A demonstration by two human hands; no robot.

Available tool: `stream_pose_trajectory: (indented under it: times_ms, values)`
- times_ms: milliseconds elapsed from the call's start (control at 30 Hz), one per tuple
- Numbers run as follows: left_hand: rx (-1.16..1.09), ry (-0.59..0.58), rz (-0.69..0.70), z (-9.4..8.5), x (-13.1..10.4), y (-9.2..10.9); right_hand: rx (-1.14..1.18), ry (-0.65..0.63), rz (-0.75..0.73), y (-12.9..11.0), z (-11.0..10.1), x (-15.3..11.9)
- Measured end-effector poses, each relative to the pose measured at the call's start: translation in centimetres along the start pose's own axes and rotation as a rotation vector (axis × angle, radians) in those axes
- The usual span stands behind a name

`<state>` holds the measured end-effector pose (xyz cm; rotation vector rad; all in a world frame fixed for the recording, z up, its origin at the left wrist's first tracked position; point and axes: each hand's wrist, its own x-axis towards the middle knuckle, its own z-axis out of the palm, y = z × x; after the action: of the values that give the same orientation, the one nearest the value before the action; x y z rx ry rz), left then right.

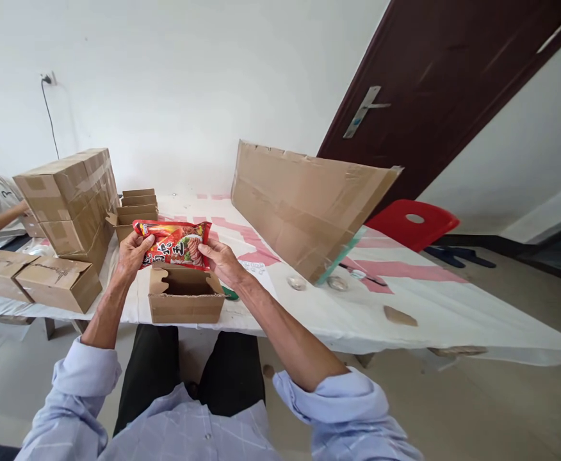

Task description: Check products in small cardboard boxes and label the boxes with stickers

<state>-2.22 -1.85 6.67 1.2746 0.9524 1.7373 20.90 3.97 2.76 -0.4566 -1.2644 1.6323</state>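
Between my two hands I hold a red printed food packet, flat and lengthwise, with a picture of food on its right part. My left hand pinches its left end, thumb on the front. At the other end, my right hand grips it the same way. Just below the packet an open cardboard box stands at the table's front edge; its inside is dark and only partly visible. Behind my left hand are open cardboard boxes, partly hidden by the packet.
Closed cartons are stacked at left, with smaller boxes in front. A person's arm reaches behind the stack. A large cardboard sheet leans on the table. Tape rolls lie near it; a red chair stands beyond.
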Motion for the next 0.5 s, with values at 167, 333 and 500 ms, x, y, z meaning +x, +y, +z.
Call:
stream_pose_trajectory:
  times_ms: [167, 333, 500]
  values:
    - [0.104, 0.066, 0.06, -0.5, 0.7, 0.3, 0.015, 0.066, 0.025, 0.8, 0.6, 1.0]
    - [0.182, 0.011, -0.015, -2.0, 0.4, 0.9, -0.003, 0.15, -0.05, 1.2, 0.7, 2.4]
    - [0.094, 0.138, -0.023, -2.9, 2.1, 0.1, -0.003, 0.099, -0.096, 0.9, 0.6, 4.9]
